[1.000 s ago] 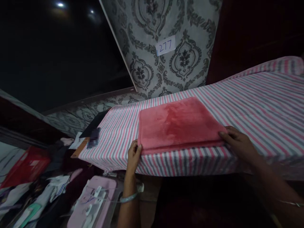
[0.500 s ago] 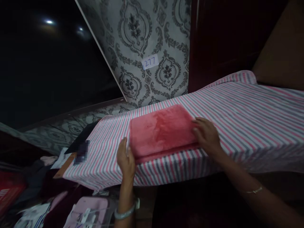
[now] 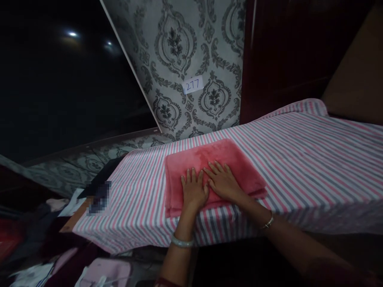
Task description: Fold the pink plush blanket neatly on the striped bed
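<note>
A folded pink plush cloth (image 3: 245, 171), its kind of use unclear, lies near the front edge of a table covered by a striped tablecloth (image 3: 299, 159). My left hand (image 3: 194, 189) rests flat on the front left part of the pink cloth, fingers spread. Beside it, my right hand (image 3: 223, 181) also presses flat on top, its fingers apart and angled toward the left hand. Layers of the fold show along the cloth's left and front edges. Neither hand grips anything.
A large dark screen (image 3: 66, 87) stands at the back left. Patterned wallpaper bears a paper label (image 3: 193, 84) reading 277. Below the table's left end are clothes and a pink flat item (image 3: 107, 273). A dark red panel (image 3: 278, 59) rises behind.
Both hands have moved from the cloth's left and right sides onto its top, close together. The fingers now lie spread on the surface. The view has shifted slightly.
</note>
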`<act>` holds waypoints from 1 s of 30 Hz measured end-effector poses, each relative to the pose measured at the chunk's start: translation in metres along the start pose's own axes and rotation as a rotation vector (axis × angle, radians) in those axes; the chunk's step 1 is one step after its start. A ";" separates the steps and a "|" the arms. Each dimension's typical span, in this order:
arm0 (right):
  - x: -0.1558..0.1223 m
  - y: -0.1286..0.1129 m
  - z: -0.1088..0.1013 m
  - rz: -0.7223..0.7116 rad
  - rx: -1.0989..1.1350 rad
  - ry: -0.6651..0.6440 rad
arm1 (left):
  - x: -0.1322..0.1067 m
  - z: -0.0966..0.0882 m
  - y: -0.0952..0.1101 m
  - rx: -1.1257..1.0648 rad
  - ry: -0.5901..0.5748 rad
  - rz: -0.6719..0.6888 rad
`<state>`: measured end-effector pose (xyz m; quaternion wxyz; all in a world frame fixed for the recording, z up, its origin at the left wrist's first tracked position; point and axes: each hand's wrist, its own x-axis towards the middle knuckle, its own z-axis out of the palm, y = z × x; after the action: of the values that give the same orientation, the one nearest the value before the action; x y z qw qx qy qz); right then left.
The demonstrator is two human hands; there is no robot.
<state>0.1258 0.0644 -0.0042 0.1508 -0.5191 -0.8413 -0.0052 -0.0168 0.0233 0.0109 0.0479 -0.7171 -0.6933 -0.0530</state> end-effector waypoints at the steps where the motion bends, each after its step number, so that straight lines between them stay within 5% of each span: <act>1: 0.000 0.000 0.000 0.000 -0.001 -0.008 | 0.000 0.001 0.000 0.001 0.000 0.002; 9: 0.003 0.002 -0.007 -0.005 0.006 -0.031 | 0.000 -0.005 -0.002 0.030 0.016 -0.009; 18: -0.029 0.078 -0.010 0.201 -0.055 -0.037 | -0.030 -0.022 -0.057 0.072 -0.053 -0.252; 23: -0.041 0.100 -0.007 0.218 -0.025 -0.036 | -0.045 -0.024 -0.077 0.038 -0.067 -0.344; 26: -0.024 0.100 -0.023 0.171 -0.039 0.008 | -0.032 -0.038 -0.074 0.046 -0.011 -0.306; 30: 0.031 0.069 -0.063 0.046 0.003 0.098 | 0.021 -0.065 -0.054 0.019 0.050 -0.104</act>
<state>0.1890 0.1128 0.0534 0.1928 -0.5374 -0.8206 -0.0260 -0.0708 0.0368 0.0782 0.0692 -0.6779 -0.7289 -0.0667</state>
